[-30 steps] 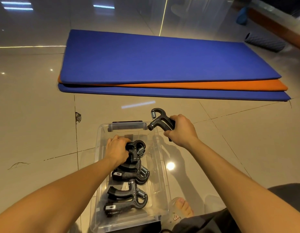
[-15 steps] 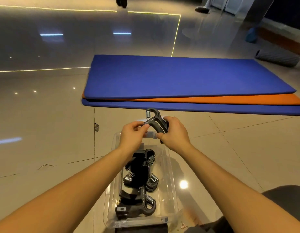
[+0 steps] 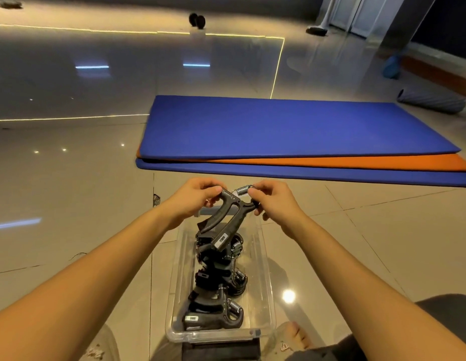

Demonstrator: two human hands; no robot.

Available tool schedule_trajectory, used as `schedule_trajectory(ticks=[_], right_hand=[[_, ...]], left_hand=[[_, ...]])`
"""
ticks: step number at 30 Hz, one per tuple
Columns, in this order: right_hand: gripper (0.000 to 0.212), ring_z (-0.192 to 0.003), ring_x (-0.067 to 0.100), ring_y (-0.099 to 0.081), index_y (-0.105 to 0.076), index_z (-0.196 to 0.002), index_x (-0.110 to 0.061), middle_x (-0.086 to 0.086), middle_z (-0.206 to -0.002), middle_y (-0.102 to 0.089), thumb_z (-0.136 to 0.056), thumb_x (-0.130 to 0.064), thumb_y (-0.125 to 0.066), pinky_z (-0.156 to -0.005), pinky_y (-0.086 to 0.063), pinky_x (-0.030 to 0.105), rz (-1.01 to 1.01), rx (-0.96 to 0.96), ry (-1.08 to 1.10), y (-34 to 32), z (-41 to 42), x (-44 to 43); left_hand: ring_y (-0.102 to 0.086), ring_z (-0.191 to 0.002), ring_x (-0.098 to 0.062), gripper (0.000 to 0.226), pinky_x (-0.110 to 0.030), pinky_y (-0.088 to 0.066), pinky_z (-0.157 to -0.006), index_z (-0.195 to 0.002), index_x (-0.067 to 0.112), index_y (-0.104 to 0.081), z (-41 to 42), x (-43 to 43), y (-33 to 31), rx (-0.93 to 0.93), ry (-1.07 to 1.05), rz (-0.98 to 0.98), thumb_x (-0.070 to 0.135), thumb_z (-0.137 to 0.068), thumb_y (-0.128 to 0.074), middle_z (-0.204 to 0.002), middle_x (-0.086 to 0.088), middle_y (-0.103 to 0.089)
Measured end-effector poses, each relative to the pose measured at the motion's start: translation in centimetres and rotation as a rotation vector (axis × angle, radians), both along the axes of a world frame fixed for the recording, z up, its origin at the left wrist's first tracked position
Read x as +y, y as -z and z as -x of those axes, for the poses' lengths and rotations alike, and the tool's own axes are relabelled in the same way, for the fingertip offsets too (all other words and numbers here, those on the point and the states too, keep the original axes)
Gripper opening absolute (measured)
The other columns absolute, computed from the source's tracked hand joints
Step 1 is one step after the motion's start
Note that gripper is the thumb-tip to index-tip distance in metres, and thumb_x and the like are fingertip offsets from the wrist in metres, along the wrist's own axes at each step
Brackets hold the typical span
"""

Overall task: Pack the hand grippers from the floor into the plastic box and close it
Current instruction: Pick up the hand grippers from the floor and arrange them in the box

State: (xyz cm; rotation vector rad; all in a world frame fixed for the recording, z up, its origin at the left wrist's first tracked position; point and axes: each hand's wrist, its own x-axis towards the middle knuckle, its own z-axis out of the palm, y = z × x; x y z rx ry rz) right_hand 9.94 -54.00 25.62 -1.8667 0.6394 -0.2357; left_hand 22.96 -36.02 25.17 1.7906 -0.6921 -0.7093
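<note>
A black hand gripper (image 3: pixel 228 216) with a steel spring hangs above the far end of the clear plastic box (image 3: pixel 264 272), its two handles pointing down into the box. My left hand (image 3: pixel 194 198) pinches the top left end of it. My right hand (image 3: pixel 272 198) pinches the top right end by the spring. Several more black hand grippers (image 3: pixel 216 290) lie stacked inside the box, which stands open on the tiled floor between my legs.
Blue and orange exercise mats (image 3: pixel 291 136) lie stacked on the floor just beyond the box. A grey rolled mat (image 3: pixel 432 101) lies far right. A dark flat piece (image 3: pixel 221 350), possibly the lid, sits at the box's near end. My bare foot (image 3: pixel 295 336) is beside the box.
My left hand left the grippers in the box and joined the right hand on the held gripper. The gripper has turned so its handles hang down over the box.
</note>
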Motion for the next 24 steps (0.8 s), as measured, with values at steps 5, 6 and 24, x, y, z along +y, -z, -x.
schedule_trajectory(ticks=[5,6,24], right_hand=[[0.013,-0.052,0.016,-0.063,-0.064,-0.1,-0.004,0.014,-0.084,-0.066,-0.102,-0.015,-0.058,-0.053,-0.06,0.031,-0.176,0.071,0.111,1.6,1.2,0.0],[0.012,-0.05,0.018,-0.063,-0.061,-0.099,-0.003,0.016,-0.085,-0.066,-0.102,-0.014,-0.058,-0.053,-0.06,0.033,-0.206,0.087,0.148,2.1,1.4,0.0],[0.052,-0.112,0.031,-0.06,-0.053,-0.137,-0.012,0.007,-0.132,-0.052,-0.095,-0.039,-0.064,-0.087,-0.053,0.041,0.647,0.54,-0.186,9.9,3.7,-0.3]], left_hand=[[-0.068,-0.091,-0.01,0.043,-0.026,-0.058,-0.078,-0.125,0.03,-0.059,2.5,-0.6,2.1,-0.169,-0.164,-0.056,0.048,-0.087,-0.072,-0.099,0.005,-0.069],[-0.067,-0.09,-0.007,0.055,-0.024,-0.057,-0.078,-0.128,0.032,-0.057,3.0,-0.6,2.8,-0.23,-0.122,-0.095,0.053,-0.081,-0.076,-0.101,0.008,-0.068],[-0.051,-0.112,-0.011,0.06,-0.031,-0.046,-0.099,-0.132,0.023,-0.06,5.0,2.0,13.5,-0.561,0.334,-0.476,0.032,-0.076,-0.08,-0.119,0.008,-0.06]])
